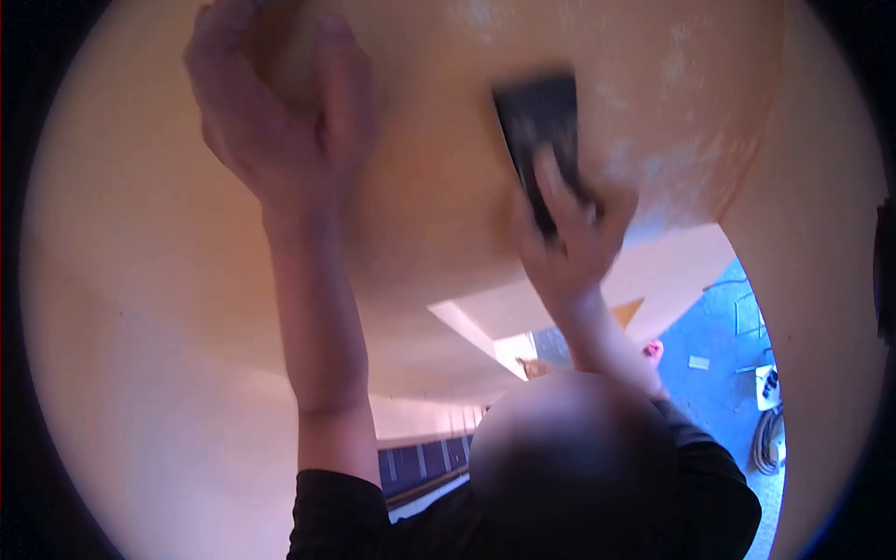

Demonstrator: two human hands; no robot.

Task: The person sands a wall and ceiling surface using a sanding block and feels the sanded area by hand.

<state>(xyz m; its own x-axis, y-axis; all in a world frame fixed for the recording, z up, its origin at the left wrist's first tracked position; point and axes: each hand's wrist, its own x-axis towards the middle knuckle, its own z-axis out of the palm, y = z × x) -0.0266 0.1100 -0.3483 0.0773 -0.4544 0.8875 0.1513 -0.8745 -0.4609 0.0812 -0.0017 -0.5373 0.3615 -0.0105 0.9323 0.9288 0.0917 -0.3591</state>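
My right hand (579,233) is closed around a dark, flat scraper (541,117), with one finger stretched along its face. The scraper is smeared by motion, and its wide end points up toward the tan curved surface (439,140). Whitish, patchy marks show on that surface to the right of the tool. Over on the left, my left hand (280,131) is raised close to the same surface, with its thumb apart from the curved fingers. Nothing shows between them, though the fingertips are blurred and partly cut off at the top edge.
A pale curved wall (831,280) rises on the right. Beyond its edge is a blue floor (700,392) with a coiled hose or cable (768,443) and a small white stand (767,387). A blurred rounded shape (569,448) and dark sleeves fill the bottom.
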